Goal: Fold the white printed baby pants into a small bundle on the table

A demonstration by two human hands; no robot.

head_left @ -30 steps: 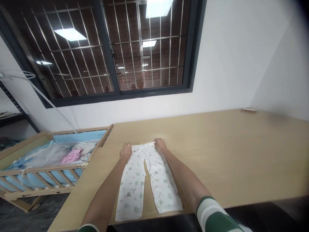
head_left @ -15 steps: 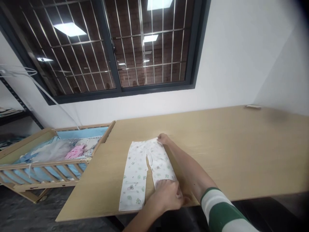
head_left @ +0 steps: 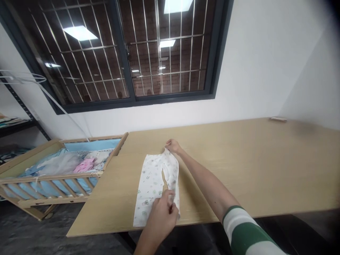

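White baby pants (head_left: 152, 177) with a small green and grey print lie near the table's front edge, waistband away from me. Their right side is lifted and bends over toward the left leg. At the waistband's right corner, my right hand (head_left: 173, 146) pinches the fabric. My left hand (head_left: 162, 212) is closed by the lower end of the right leg, its thumb and fingers on the cloth. The hand hides part of both pant legs.
A wooden crib (head_left: 55, 189) with blue padding stands against the table's left side, holding pink cloth (head_left: 85, 165) and white netting. The wooden tabletop (head_left: 233, 166) stretches right. Behind it is a barred window (head_left: 164, 71). A small flat object (head_left: 278, 119) lies at the back right.
Both hands have moved left with the right side of the pants. That side has come up off the table and now folds toward the left leg.
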